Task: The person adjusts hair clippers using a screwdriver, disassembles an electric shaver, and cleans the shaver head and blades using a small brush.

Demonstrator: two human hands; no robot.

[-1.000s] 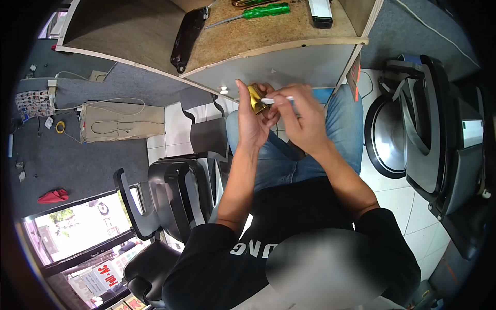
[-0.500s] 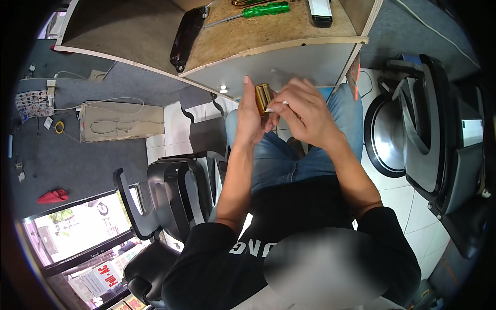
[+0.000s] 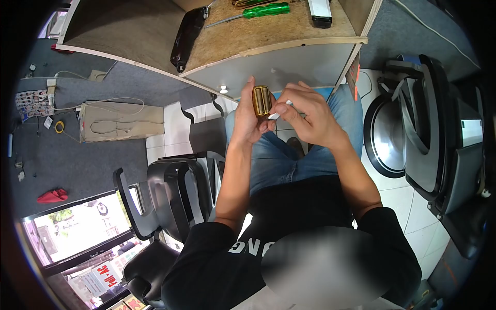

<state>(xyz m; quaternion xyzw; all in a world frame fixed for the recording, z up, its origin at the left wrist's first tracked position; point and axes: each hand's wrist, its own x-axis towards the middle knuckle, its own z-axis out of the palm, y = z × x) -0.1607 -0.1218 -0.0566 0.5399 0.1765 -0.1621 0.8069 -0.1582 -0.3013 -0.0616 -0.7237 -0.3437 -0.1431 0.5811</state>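
A gold foil shaver head (image 3: pixel 261 101) with two long rounded bars is held in my left hand (image 3: pixel 247 120), thumb along its left side and fingertips curled under its lower end. My right hand (image 3: pixel 311 114) pinches a slim white stick-like tool (image 3: pixel 274 116). The white tip points at the lower right corner of the shaver head; whether it touches cannot be made out. Both hands are above my lap, close to the front of the wooden workbench (image 3: pixel 248 50).
On the bench lie a green-handled screwdriver (image 3: pixel 266 9), a black glossy clipper-like casing (image 3: pixel 187 39) and a white and black device (image 3: pixel 320 13). Black chairs stand at the left (image 3: pixel 175 191) and right (image 3: pixel 439 119). A beige box (image 3: pixel 121 121) sits further left.
The shaver head has turned so more of its face shows. My right hand has shifted slightly, and more of the white tool is visible at the lower corner.
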